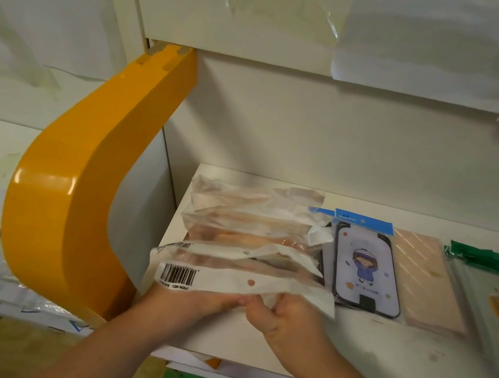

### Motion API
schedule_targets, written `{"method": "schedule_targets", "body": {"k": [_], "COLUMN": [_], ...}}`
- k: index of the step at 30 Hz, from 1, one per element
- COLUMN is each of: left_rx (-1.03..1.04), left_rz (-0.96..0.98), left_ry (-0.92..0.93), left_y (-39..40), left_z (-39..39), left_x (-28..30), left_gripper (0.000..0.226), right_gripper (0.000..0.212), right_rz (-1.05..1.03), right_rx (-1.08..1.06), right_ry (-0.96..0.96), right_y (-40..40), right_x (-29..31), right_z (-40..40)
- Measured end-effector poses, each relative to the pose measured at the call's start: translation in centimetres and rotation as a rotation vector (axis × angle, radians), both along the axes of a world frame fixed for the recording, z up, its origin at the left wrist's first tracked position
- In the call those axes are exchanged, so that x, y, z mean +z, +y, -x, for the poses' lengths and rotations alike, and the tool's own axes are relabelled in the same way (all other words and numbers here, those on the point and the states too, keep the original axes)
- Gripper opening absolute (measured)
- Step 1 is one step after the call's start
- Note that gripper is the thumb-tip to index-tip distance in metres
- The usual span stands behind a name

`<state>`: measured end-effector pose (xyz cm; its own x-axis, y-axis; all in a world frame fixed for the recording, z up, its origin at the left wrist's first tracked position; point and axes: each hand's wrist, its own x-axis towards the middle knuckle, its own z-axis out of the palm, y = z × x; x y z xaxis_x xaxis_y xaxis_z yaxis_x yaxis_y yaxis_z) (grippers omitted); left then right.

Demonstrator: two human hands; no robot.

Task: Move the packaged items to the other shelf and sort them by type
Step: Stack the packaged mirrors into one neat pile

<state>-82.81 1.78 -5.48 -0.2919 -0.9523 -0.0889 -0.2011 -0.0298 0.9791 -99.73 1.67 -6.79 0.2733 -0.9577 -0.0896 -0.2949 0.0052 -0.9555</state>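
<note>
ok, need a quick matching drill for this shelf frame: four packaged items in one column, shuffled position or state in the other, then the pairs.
1. white barcode-labelled plastic packet
2. blue-header cartoon phone case pack
3. peach diagonal-striped flat pack
4. green-topped clear pack

A. farthest right on the shelf
B. held at its near edge by both hands
C. just right of the clear-packet pile
D. between the cartoon pack and the green-topped one

Pairs: 1-B, 2-C, 3-D, 4-A

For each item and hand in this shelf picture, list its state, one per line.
Barcoded packet: front edge gripped by both hands.
Left hand: pinching packet.
Right hand: pinching packet.
Clear packets pile: lying overlapped.
Cartoon phone case: flat, bagged.
Pink case: flat.
</note>
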Motion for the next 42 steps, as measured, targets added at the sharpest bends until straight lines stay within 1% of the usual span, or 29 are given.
{"method": "schedule_targets", "body": {"k": [2, 3, 5, 6, 8, 9, 11, 13, 15, 17, 18, 20, 21, 23, 26, 27, 28, 29, 30, 31, 32, 33, 34, 35, 36, 37, 38, 39, 42], "left_rx": [-0.013, 0.016, 0.118, 0.166, 0.197, 0.179, 0.136, 0.149, 0.172, 0.232, 0.268, 0.357, 0.400, 0.419, 0.413, 0.420, 0.417, 0.406, 0.388, 0.370, 0.351, 0.351, 0.356, 0.365, 0.378, 0.380, 0.390, 0.404, 0.410], "left_rz": [0.112, 0.169, 0.136, 0.111, 0.181, 0.187, 0.114, -0.080, -0.233, -0.290, -0.306, -0.327, -0.326, -0.337, -0.336, -0.312, -0.291, -0.272, -0.253, -0.238, -0.223, -0.214, -0.219, -0.228, -0.226, -0.207, -0.182, -0.154, -0.127], "left_ry": [-0.154, -0.185, -0.127, -0.082, -0.035, -0.010, 0.065, 0.124, 0.128, 0.124, 0.116, 0.007, -0.056, -0.119, -0.190, -0.229, -0.289, -0.341, -0.387, -0.418, -0.433, -0.415, -0.357, -0.295, -0.263, -0.275, -0.329, -0.387, -0.466], "left_y": [-0.1, 0.0, 0.0, -0.1, -0.4, -0.7, -1.2, -1.9, -3.0, -4.5, -5.1, -6.6, -7.1, -8.0, -8.7, -9.0, -9.2, -9.3, -9.4, -9.2, -9.2, -9.0, -8.8, -8.4, -8.1, -7.7, -7.6, -7.5, -7.3], "left_z": [0.0, 0.0, -0.6, -1.0, -0.9, -0.7, 0.0, 0.6, 1.2, 1.4, 1.6, 1.7, 1.8, 2.0, 2.2, 2.2, 2.3, 2.4, 2.5, 2.7, 2.7, 2.7, 2.6, 2.5, 2.3, 2.1, 1.9, 1.8, 1.7], "left_x": [-0.1, -0.1, -0.3, -0.4, 0.9, 1.6, 3.4, 4.1, 4.3, 4.3, 4.6, 4.8, 4.9, 5.2, 5.6, 5.6, 5.7, 5.8, 5.9, 6.1, 6.0, 6.0, 5.9, 6.0, 5.8, 5.7, 5.3, 4.9, 4.4], "left_gripper": [0.041, 0.037, 0.032, 0.037, 0.053, 0.055, 0.039, 0.025, 0.027, 0.040, 0.044, 0.052, 0.047, 0.031, 0.031, 0.032, 0.033, 0.034, 0.035, 0.036, 0.036, 0.034, 0.031, 0.034, 0.044, 0.057, 0.065, 0.065, 0.035], "right_gripper": [0.054, 0.054, 0.057, 0.062, 0.077, 0.077, 0.059, 0.048, 0.044, 0.041, 0.040, 0.037, 0.034, 0.032, 0.038, 0.048, 0.071, 0.098, 0.120, 0.127, 0.125, 0.116, 0.107, 0.101, 0.100, 0.102, 0.106, 0.107, 0.105], "right_rz": [0.017, 0.026, 0.029, 0.050, 0.086, 0.066, -0.072, -0.275, -0.438, -0.534, -0.567, -0.617, -0.629, -0.627, -0.541, -0.470, -0.383, -0.292, -0.206, -0.126, -0.057, 0.002, 0.053, 0.094, 0.134, 0.167, 0.184, 0.192, 0.238], "right_rx": [0.008, -0.005, -0.020, -0.013, 0.002, -0.005, -0.041, -0.080, -0.126, -0.129, -0.120, -0.103, -0.109, -0.136, -0.083, -0.044, -0.007, 0.034, 0.083, 0.144, 0.201, 0.243, 0.256, 0.248, 0.230, 0.212, 0.197, 0.178, 0.125], "right_ry": [0.004, 0.018, -0.012, -0.044, -0.047, -0.017, 0.007, -0.004, -0.020, -0.095, -0.127, -0.161, -0.173, -0.178, -0.109, -0.059, 0.021, 0.139, 0.284, 0.422, 0.534, 0.619, 0.668, 0.703, 0.730, 0.754, 0.768, 0.764, 0.729], "right_y": [0.0, 0.0, -0.1, -0.1, -0.2, -0.6, -1.8, -3.0, -4.5, -6.0, -6.7, -8.1, -8.7, -9.7, -10.4, -10.5, -10.3, -10.1, -9.8, -9.3, -8.7, -8.3, -7.8, -7.5, -7.3, -7.3, -7.3, -7.3, -7.4], "right_x": [-0.4, -0.2, 0.5, 1.1, 3.1, 4.0, 5.9, 7.5, 8.5, 9.4, 9.6, 9.5, 9.4, 8.6, 7.9, 7.7, 7.6, 7.5, 7.6, 7.7, 7.7, 7.4, 7.2, 6.8, 6.3, 5.7, 5.1, 4.7, 3.6], "right_z": [0.1, 0.1, 0.0, 0.0, 0.0, 0.1, 0.9, 1.4, 2.0, 2.1, 2.1, 1.9, 1.8, 1.7, 1.7, 1.9, 2.2, 2.7, 3.0, 3.3, 3.4, 3.4, 3.3, 3.2, 3.0, 2.8, 2.7, 2.4, 1.7]}}
